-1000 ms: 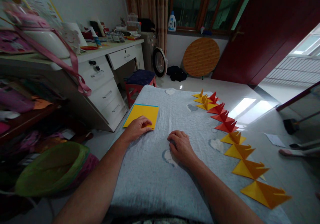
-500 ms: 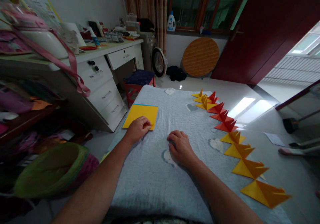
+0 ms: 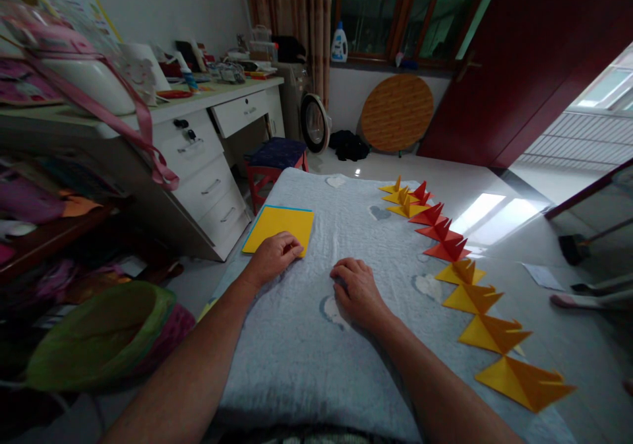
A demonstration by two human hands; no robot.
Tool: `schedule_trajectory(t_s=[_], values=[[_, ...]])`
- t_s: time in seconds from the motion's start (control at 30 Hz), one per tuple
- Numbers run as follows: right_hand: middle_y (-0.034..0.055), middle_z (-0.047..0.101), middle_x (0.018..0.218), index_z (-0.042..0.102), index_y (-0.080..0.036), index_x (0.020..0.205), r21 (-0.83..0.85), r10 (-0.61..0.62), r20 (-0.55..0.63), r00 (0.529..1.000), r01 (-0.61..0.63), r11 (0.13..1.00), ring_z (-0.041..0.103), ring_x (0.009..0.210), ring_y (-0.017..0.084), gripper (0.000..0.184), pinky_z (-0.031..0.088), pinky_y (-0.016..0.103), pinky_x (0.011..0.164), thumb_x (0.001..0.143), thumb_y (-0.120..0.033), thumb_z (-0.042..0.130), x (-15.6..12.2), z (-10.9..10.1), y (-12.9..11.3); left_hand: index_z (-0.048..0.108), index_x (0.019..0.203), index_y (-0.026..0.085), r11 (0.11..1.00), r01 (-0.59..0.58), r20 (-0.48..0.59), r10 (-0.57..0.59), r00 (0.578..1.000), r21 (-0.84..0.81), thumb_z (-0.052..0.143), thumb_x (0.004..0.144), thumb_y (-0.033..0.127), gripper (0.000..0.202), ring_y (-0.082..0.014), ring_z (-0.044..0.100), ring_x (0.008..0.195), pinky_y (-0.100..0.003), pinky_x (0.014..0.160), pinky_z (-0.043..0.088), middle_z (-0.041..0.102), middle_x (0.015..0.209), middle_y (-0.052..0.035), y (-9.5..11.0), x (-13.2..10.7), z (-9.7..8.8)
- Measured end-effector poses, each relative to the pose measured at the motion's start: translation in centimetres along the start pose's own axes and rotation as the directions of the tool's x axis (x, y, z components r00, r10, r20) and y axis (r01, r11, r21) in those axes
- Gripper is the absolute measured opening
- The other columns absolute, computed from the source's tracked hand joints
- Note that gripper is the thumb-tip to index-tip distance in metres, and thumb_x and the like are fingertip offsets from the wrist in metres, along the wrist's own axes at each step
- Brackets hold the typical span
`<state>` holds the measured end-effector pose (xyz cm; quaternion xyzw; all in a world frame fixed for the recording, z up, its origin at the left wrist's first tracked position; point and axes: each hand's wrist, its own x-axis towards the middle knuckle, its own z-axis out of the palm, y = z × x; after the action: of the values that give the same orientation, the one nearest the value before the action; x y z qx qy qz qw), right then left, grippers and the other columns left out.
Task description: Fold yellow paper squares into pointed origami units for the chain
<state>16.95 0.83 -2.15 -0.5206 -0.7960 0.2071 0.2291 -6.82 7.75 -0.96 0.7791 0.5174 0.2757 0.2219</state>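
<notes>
A stack of square origami paper (image 3: 279,223) lies on the left of the cloth, yellow on top with a blue edge showing along its back and left sides. My left hand (image 3: 277,257) is at its near right corner, thumb and forefinger pinched on the yellow sheet there. My right hand (image 3: 357,291) rests palm down on the grey-blue cloth (image 3: 316,365), fingers loosely bent and slightly apart, holding nothing. Along the right side runs a row of folded paper cranes, several yellow (image 3: 494,332) and several red (image 3: 440,229).
A green-lined bin (image 3: 99,338) stands on the floor at lower left. The white desk (image 3: 198,167) and a red stool (image 3: 274,157) are beyond the cloth's left edge. A round wooden tabletop (image 3: 397,114) leans against the far wall.
My left hand has shifted slightly right, and the top yellow sheet has slid a little with it. My right hand and the cranes have stayed put.
</notes>
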Motion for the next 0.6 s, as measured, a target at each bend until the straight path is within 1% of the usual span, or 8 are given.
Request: schedule_trajectory(t_s=[0.07,0.13,0.2,0.3,0.4,0.47,0.53,0.6], values=[[0.0089,0.065,0.112,0.067,-0.019,0.1,-0.002,-0.001,0.005,1.0,0.001,1.0,0.052,0.106,0.025,0.023,0.037,0.041,0.094,0.083,-0.007,0.057,0.0,-0.02,-0.01,0.068,0.085,0.018,0.998,-0.009,-0.03,0.011,0.999,0.055,0.051,0.09,0.031,0.022,-0.0221,0.063,0.09,-0.035,0.084,0.049,0.066,0.092,-0.0073,0.01,0.09,0.05],[0.0091,0.065,0.112,0.067,-0.019,0.1,-0.004,0.002,0.003,1.0,-0.002,1.0,0.052,0.106,0.025,0.023,0.037,0.041,0.094,0.083,-0.007,0.057,0.01,0.01,0.04,0.07,0.094,0.017,0.991,-0.008,-0.051,0.015,0.999,0.134,0.05,0.089,0.028,0.023,-0.0252,0.062,0.099,-0.04,0.094,0.047,0.068,0.099,-0.0096,-0.01,0.21,0.11],[0.009,0.065,0.112,0.067,-0.019,0.1,-0.005,0.002,0.0,1.0,-0.002,1.0,0.052,0.106,0.025,0.023,0.036,0.041,0.095,0.082,-0.007,0.057,0.02,0.07,0.12,0.071,0.1,0.017,0.984,0.0,-0.04,0.007,0.999,0.178,0.049,0.089,0.027,0.027,-0.0271,0.061,0.103,-0.043,0.099,0.045,0.07,0.103,-0.0109,0.0,0.27,0.16],[0.0087,0.065,0.113,0.067,-0.019,0.101,-0.007,0.001,0.002,1.0,-0.001,1.0,0.052,0.106,0.025,0.024,0.036,0.041,0.095,0.082,-0.008,0.057,0.03,0.11,0.23,0.069,0.11,0.015,0.993,0.039,-0.02,-0.037,0.999,0.108,0.043,0.091,0.026,0.035,-0.026,0.064,0.102,-0.041,0.096,0.048,0.072,0.106,-0.011,0.18,0.13,0.13],[0.0086,0.065,0.114,0.067,-0.019,0.102,-0.011,0.007,0.014,1.0,-0.007,1.0,0.051,0.106,0.025,0.024,0.036,0.041,0.095,0.082,-0.008,0.057,0.04,0.07,0.27,0.065,0.12,0.015,0.997,0.077,-0.004,-0.077,0.997,0.017,0.039,0.094,0.029,0.04,-0.0236,0.067,0.097,-0.037,0.09,0.051,0.073,0.098,-0.0082,0.49,-0.16,0.02],[0.0087,0.065,0.114,0.067,-0.018,0.102,-0.014,0.011,0.017,1.0,-0.01,1.0,0.052,0.107,0.025,0.024,0.036,0.041,0.094,0.083,-0.008,0.057,0.04,0.07,0.27,0.065,0.119,0.016,0.998,0.065,-0.013,-0.065,0.998,0.013,0.041,0.092,0.029,0.038,-0.0234,0.067,0.099,-0.037,0.091,0.051,0.073,0.102,-0.0082,0.62,-0.26,-0.05],[0.0087,0.065,0.114,0.068,-0.018,0.102,-0.017,0.008,0.012,1.0,-0.008,1.0,0.052,0.107,0.025,0.024,0.036,0.041,0.094,0.083,-0.008,0.057,0.03,0.11,0.28,0.067,0.114,0.016,0.999,0.027,-0.02,-0.026,0.999,0.044,0.045,0.089,0.025,0.034,-0.0242,0.065,0.104,-0.038,0.095,0.05,0.072,0.109,-0.0096,0.62,-0.25,-0.08],[0.0085,0.065,0.114,0.068,-0.018,0.102,-0.018,0.003,0.007,1.0,-0.003,1.0,0.052,0.107,0.025,0.024,0.036,0.041,0.094,0.083,-0.008,0.057,0.02,0.16,0.28,0.068,0.109,0.016,0.996,-0.02,0.018,0.018,1.0,0.087,0.05,0.085,0.024,0.03,-0.0253,0.063,0.105,-0.04,0.097,0.048,0.07,0.109,-0.01,0.52,-0.17,-0.1]])
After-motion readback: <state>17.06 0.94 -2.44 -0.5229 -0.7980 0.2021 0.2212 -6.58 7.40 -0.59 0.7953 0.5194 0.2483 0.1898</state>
